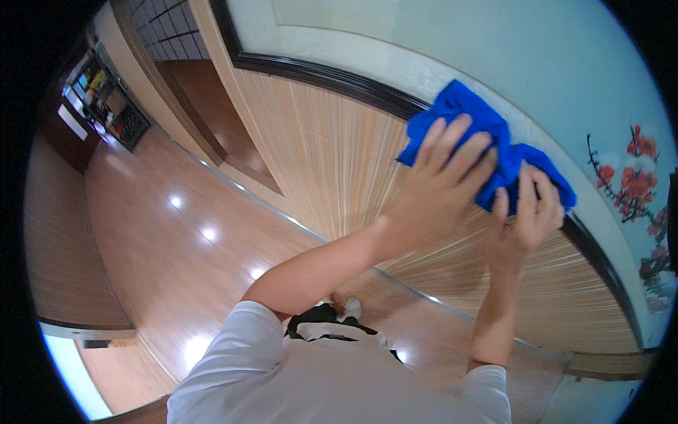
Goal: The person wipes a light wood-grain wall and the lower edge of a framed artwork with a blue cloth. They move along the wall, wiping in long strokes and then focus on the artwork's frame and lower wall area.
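Observation:
A blue cloth (476, 122) is bunched over the lower dark frame (339, 79) of a large wall picture (508, 47). My left hand (439, 191) holds the cloth's left part against the frame, its fingers spread over it and slightly blurred. On the cloth's right part, my right hand (529, 212) grips with bent fingers. The cloth hides the stretch of frame beneath it and laps onto the picture's pale border. Red blossoms on a dark branch (635, 180) show in the picture, right of my hands.
Wood-grain wall panelling (328, 148) runs below the frame down to a shiny metal floor strip (296, 222). A doorway (212, 111) opens at the left. Stocked shelves (108, 100) stand at the far end of the glossy brown floor (159, 233).

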Demonstrator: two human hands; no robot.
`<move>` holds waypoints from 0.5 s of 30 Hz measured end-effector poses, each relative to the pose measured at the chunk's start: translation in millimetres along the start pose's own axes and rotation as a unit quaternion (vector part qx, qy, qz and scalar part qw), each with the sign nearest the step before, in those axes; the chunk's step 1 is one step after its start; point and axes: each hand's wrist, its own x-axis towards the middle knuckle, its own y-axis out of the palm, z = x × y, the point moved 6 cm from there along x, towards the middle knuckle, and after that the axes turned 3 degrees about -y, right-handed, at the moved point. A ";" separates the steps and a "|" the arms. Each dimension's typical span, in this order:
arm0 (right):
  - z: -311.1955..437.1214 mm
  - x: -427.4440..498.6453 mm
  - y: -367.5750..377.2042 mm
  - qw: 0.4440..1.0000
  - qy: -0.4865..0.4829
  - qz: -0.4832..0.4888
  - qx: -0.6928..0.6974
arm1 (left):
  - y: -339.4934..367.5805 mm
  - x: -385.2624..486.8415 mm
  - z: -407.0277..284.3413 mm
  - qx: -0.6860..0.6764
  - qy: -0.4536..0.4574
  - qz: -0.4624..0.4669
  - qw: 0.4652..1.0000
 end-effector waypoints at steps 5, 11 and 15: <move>-39.8 -28.4 -25.6 0.997 0.027 -0.069 -0.004 | 28.3 3.8 -47.0 -0.031 0.038 0.015 0.999; -35.2 -21.5 -16.8 0.995 0.019 -0.092 -0.029 | 24.9 5.0 -35.3 -0.027 0.045 0.008 0.999; -9.2 -3.3 3.8 0.997 -0.001 -0.077 -0.008 | 5.1 3.5 -2.3 -0.001 0.037 -0.003 0.999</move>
